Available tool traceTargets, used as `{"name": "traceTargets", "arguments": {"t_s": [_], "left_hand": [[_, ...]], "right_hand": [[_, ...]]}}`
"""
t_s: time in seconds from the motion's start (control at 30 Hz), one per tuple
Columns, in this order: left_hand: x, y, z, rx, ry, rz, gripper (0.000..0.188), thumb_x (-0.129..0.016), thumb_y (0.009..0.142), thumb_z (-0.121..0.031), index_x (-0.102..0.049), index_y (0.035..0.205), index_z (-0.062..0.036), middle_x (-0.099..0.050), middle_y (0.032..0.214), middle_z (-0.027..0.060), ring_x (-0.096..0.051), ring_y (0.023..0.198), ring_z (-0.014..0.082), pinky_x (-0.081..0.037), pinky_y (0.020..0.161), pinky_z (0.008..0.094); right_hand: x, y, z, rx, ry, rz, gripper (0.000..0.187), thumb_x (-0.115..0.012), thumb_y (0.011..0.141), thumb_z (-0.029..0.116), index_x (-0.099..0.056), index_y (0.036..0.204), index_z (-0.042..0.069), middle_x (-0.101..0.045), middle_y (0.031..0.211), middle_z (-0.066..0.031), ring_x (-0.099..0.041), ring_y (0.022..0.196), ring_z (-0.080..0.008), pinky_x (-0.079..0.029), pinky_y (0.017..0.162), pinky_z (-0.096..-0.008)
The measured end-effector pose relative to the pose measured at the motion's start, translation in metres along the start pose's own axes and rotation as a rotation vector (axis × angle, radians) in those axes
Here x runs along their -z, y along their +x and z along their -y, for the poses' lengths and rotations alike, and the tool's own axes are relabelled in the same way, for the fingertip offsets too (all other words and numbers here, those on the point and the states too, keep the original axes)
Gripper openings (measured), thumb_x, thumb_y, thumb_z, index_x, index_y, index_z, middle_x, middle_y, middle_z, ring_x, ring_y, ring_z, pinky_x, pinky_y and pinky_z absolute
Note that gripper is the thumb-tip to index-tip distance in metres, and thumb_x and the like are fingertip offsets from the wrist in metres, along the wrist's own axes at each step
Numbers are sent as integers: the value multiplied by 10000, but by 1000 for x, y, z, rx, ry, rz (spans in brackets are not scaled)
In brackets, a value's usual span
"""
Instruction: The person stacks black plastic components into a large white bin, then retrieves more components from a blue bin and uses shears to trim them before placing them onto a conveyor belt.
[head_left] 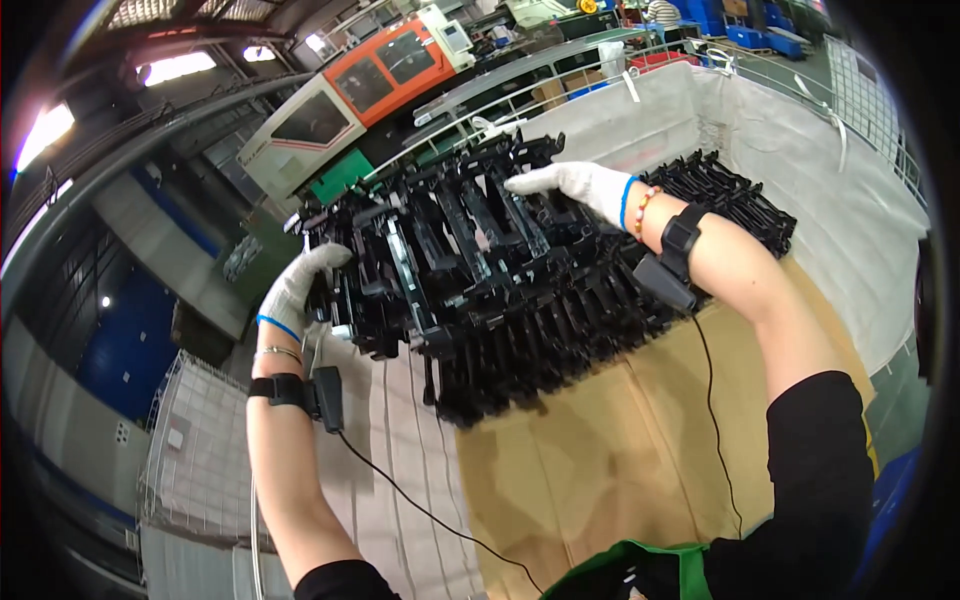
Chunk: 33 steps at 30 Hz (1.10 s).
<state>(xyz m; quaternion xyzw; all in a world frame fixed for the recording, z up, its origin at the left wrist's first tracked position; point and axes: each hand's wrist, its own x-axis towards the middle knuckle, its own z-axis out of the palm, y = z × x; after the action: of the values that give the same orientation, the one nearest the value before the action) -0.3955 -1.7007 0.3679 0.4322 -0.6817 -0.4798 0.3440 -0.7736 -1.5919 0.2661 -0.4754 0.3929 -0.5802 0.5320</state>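
A wide cluster of black plastic frame-like parts (450,235) spans the space between my two hands, tilted and above other parts. My left hand (303,282), in a white glove with a blue cuff, is closed round its left end, the fingertips partly hidden. At its far right side my right hand (590,190), gloved the same way, grips the edge with one finger stretched along the top; its other fingers are hidden. Beneath and to the right lie rows of similar black parts (560,335), packed close together on brown cardboard (560,480).
White sheeting (800,200) lines a metal-railed container at the back and right. A wire mesh cage (200,450) stands on the left. Beyond is an orange and white machine (390,65). A dark cable (430,510) runs from a device strapped on my left wrist; another hangs from the right.
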Motion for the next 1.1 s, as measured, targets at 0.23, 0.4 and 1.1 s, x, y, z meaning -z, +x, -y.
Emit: {"name": "traceTargets", "arguments": {"t_s": [0.23, 0.4, 1.1], "left_hand": [[1, 106, 110, 172, 81, 16, 271, -782, 793, -324, -771, 981, -129, -722, 899, -6, -656, 758, 122, -521, 703, 271], [-12, 165, 167, 252, 2, 61, 272, -782, 764, -373, -735, 922, -157, -683, 823, 5, -628, 681, 114, -493, 571, 301], [-15, 236, 214, 252, 159, 3, 483, -752, 844, -434, -745, 1173, -79, -744, 1098, 86, -692, 1009, 221, -565, 861, 358]], "right_hand": [[33, 98, -75, -192, -70, -67, 385, -797, 910, 308, -752, 1208, 68, -747, 1176, -63, -669, 1030, -146, -504, 941, -301], [58, 148, -123, -237, -132, -72, 517, -828, 874, 363, -731, 1275, 51, -697, 1336, -103, -600, 1264, -192, -418, 1117, -323], [70, 199, -127, -298, -1139, -344, 986, -574, 800, 857, -685, 1333, 35, -620, 1431, -222, -551, 1370, -389, -414, 1153, -421]]}}
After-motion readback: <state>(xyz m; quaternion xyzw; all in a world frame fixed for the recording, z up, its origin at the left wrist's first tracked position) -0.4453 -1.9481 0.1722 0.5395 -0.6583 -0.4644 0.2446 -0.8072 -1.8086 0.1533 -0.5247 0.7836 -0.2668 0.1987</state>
